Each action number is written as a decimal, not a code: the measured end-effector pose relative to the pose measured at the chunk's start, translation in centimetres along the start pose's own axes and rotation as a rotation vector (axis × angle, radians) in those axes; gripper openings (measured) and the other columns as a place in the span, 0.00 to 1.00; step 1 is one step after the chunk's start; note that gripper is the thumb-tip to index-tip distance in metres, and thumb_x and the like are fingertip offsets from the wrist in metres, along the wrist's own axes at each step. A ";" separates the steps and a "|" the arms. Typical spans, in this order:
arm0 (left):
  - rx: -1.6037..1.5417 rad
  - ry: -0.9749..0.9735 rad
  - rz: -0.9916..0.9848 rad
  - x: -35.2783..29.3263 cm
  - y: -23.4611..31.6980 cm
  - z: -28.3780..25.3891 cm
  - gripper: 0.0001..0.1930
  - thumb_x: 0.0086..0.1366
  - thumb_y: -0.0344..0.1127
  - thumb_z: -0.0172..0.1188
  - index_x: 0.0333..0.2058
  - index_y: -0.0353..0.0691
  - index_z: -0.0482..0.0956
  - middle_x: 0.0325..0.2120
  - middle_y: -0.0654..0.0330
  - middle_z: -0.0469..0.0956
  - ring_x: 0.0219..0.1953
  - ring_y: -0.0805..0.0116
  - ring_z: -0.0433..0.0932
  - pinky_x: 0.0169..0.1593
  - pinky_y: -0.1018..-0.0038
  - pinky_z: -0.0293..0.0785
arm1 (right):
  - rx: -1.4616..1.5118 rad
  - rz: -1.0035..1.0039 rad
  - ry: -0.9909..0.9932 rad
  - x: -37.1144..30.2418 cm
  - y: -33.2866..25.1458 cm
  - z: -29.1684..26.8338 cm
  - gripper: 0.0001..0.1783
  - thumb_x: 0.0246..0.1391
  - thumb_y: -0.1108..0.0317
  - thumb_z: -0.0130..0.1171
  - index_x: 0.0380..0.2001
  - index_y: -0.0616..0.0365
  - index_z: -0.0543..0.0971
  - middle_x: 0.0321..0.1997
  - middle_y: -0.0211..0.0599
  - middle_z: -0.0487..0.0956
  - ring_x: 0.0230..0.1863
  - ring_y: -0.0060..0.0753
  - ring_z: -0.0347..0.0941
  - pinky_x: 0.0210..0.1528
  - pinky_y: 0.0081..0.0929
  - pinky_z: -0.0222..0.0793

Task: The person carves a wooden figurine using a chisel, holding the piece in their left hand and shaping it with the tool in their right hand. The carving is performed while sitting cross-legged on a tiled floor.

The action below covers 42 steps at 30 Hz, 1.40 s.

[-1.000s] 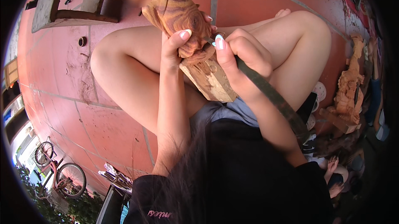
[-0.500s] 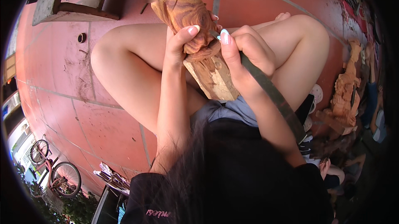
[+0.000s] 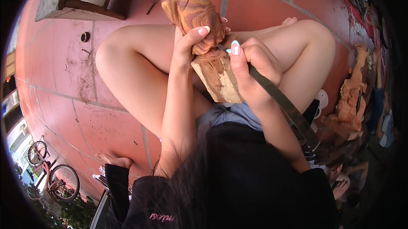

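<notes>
A striped brown wooden carving (image 3: 195,14) slants between my bent legs, its figure pointing away from me and its pale, rough block base (image 3: 216,80) toward me. My left hand (image 3: 190,46) grips the figure just above the base, with the thumb on the near side and fingertips showing at the far side. In my closed right hand (image 3: 255,61) is a long, flat, dark carving tool (image 3: 276,91). Its rear end runs back over my right forearm. The working tip is mostly hidden by my fingers, close to the groove where figure and base meet.
Red tiles (image 3: 102,131) surround me. A wooden stool-like frame (image 3: 78,12) lies at the upper left, near a small dark ring (image 3: 85,37). Another wood carving (image 3: 352,95) is at right, with people beyond it. A bicycle (image 3: 55,176) stands at lower left, near someone's bare foot (image 3: 117,160).
My right hand and the tool tip have shifted slightly down, from the figure's lower folds toward the base. A bare foot and dark trouser leg have come into view at lower left.
</notes>
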<state>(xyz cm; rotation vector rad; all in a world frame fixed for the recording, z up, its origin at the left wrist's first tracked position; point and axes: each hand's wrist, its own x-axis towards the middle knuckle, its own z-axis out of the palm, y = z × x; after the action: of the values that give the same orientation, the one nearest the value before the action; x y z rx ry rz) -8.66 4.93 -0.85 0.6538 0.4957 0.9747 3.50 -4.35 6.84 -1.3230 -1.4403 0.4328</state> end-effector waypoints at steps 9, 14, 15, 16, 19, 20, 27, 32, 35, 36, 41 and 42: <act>0.012 -0.010 0.004 -0.1 0.3 0.3 0.32 0.48 0.42 0.67 0.49 0.28 0.69 0.38 0.46 0.79 0.38 0.55 0.82 0.44 0.61 0.82 | -0.047 -0.026 0.038 0.4 0.5 0.6 0.14 0.60 0.79 0.57 0.21 0.65 0.68 0.20 0.37 0.70 0.21 0.28 0.64 0.25 0.26 0.61; -0.049 -0.011 0.010 -0.2 -0.1 0.1 0.33 0.48 0.42 0.67 0.49 0.29 0.69 0.38 0.46 0.79 0.38 0.54 0.82 0.44 0.61 0.82 | -0.017 -0.005 0.019 -0.9 -0.2 0.1 0.14 0.59 0.80 0.58 0.21 0.65 0.68 0.20 0.38 0.69 0.20 0.30 0.63 0.24 0.27 0.61; -0.040 -0.006 0.006 -0.3 -0.1 0.1 0.33 0.48 0.42 0.67 0.49 0.29 0.69 0.38 0.46 0.78 0.38 0.54 0.82 0.44 0.61 0.82 | -0.012 0.000 0.043 -0.4 -0.3 0.0 0.13 0.57 0.81 0.59 0.21 0.65 0.68 0.20 0.38 0.67 0.19 0.33 0.62 0.23 0.29 0.61; -0.031 0.000 0.002 -0.3 -0.1 0.1 0.33 0.48 0.43 0.67 0.49 0.29 0.69 0.38 0.46 0.78 0.38 0.54 0.82 0.44 0.61 0.82 | -0.006 0.005 0.067 0.1 -0.2 0.0 0.13 0.55 0.82 0.59 0.21 0.64 0.67 0.19 0.39 0.65 0.18 0.36 0.61 0.22 0.31 0.61; -0.059 -0.020 -0.006 -0.3 -0.2 -0.4 0.33 0.48 0.43 0.67 0.50 0.29 0.68 0.38 0.45 0.78 0.38 0.54 0.82 0.44 0.60 0.82 | -0.016 -0.022 0.041 0.2 0.0 0.5 0.14 0.59 0.79 0.58 0.21 0.65 0.68 0.19 0.38 0.68 0.19 0.29 0.62 0.22 0.27 0.60; -0.080 -0.023 -0.010 -0.3 -0.5 -0.5 0.33 0.48 0.44 0.66 0.50 0.29 0.68 0.38 0.45 0.78 0.38 0.54 0.82 0.44 0.60 0.82 | -0.010 -0.036 0.018 -0.3 0.1 0.5 0.14 0.61 0.78 0.57 0.21 0.65 0.69 0.19 0.37 0.69 0.19 0.26 0.62 0.23 0.25 0.59; -0.362 -0.166 0.041 -0.4 -1.1 -0.6 0.42 0.48 0.59 0.67 0.53 0.31 0.68 0.39 0.47 0.76 0.39 0.50 0.81 0.46 0.59 0.81 | 0.236 0.167 0.162 -0.2 -0.3 -1.2 0.14 0.64 0.75 0.55 0.23 0.65 0.71 0.20 0.30 0.70 0.21 0.17 0.61 0.25 0.17 0.59; -0.767 -0.222 0.075 0.3 -3.2 -0.1 0.54 0.47 0.80 0.59 0.54 0.31 0.68 0.39 0.49 0.75 0.40 0.50 0.80 0.48 0.58 0.80 | 0.330 0.261 0.132 0.0 -0.5 -1.2 0.12 0.67 0.71 0.50 0.29 0.66 0.73 0.26 0.33 0.74 0.23 0.15 0.64 0.27 0.16 0.63; -0.769 -0.167 0.080 0.9 -4.8 -0.5 0.62 0.40 0.87 0.52 0.56 0.30 0.66 0.42 0.50 0.76 0.43 0.53 0.79 0.49 0.57 0.80 | 0.329 0.222 0.162 0.3 -0.4 -0.6 0.12 0.67 0.73 0.52 0.27 0.65 0.71 0.23 0.31 0.72 0.22 0.15 0.62 0.26 0.16 0.61; -0.766 -0.183 0.090 1.1 -5.3 -0.6 0.64 0.39 0.88 0.52 0.57 0.30 0.66 0.42 0.50 0.76 0.44 0.53 0.79 0.49 0.56 0.80 | 0.319 0.242 0.150 0.3 -0.1 -0.6 0.13 0.66 0.74 0.53 0.25 0.64 0.70 0.22 0.29 0.70 0.22 0.14 0.60 0.25 0.17 0.59; -0.359 -0.078 -0.001 0.8 -4.8 -0.8 0.60 0.43 0.84 0.56 0.60 0.33 0.64 0.48 0.44 0.74 0.48 0.52 0.76 0.54 0.56 0.76 | 0.213 0.199 0.117 -0.2 0.9 -0.7 0.16 0.63 0.75 0.57 0.21 0.62 0.67 0.18 0.30 0.66 0.19 0.19 0.57 0.22 0.21 0.55; -0.278 -0.033 -0.014 0.8 -4.5 -0.3 0.61 0.44 0.84 0.55 0.61 0.33 0.63 0.49 0.43 0.74 0.48 0.51 0.77 0.55 0.55 0.76 | 0.179 0.190 0.116 -0.2 1.0 -0.9 0.16 0.62 0.75 0.57 0.21 0.62 0.67 0.18 0.31 0.65 0.19 0.20 0.56 0.22 0.22 0.55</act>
<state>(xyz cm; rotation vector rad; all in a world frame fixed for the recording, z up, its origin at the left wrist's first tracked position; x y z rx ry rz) -5.82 3.91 -4.25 0.4154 0.3270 0.9964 4.69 -4.56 6.19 -1.3217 -1.1575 0.5859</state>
